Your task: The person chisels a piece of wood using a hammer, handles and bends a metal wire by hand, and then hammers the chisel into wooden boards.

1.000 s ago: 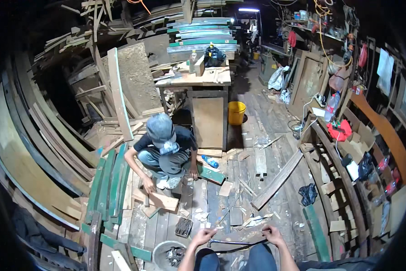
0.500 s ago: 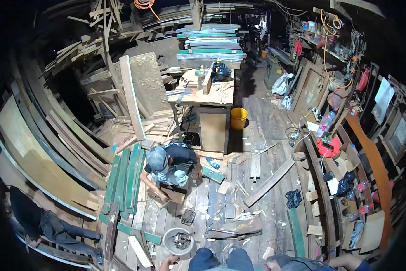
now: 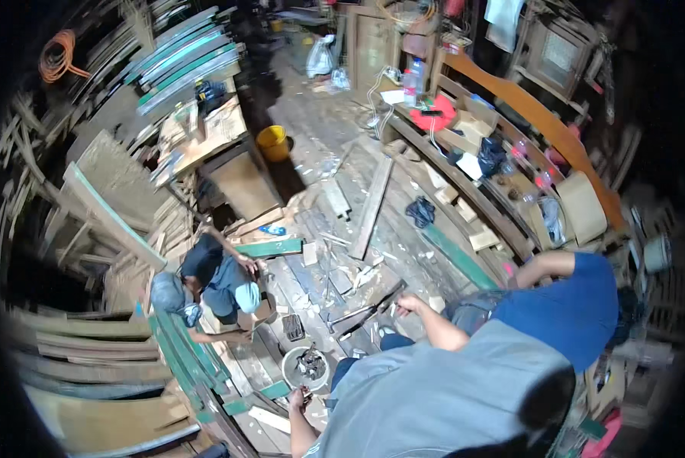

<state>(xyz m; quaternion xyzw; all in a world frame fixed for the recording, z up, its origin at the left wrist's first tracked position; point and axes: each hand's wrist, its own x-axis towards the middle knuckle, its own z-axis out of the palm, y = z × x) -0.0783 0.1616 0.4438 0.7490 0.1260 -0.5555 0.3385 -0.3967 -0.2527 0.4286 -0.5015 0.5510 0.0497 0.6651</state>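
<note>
My left hand (image 3: 300, 397), low in the view, has curled fingers around something small and dark, too unclear to name. It is beside a pale bucket (image 3: 297, 368) of dark scraps. My right hand (image 3: 407, 304) has curled fingers near the end of a long dark-handled tool (image 3: 350, 320), like a hammer or bar; whether it touches the tool is unclear, as is what it holds. Past the bucket is a small tray of nails (image 3: 293, 327). A crouching co-worker (image 3: 201, 267) in a dark shirt and cap reaches down among boards on the left.
A person in a blue shirt (image 3: 556, 313) is close on my right. Green planks (image 3: 178, 359) lie left; a wooden bench (image 3: 243, 183) and yellow bucket (image 3: 272, 143) stand behind. A cluttered shelf (image 3: 464, 183) lines the right; loose boards (image 3: 371, 206) lie on the floor.
The view has swung right and tilted, bringing the blue-shirted person further into view. My hands appear farther apart. The co-worker's arms have shifted, and the standing person at the left has left view.
</note>
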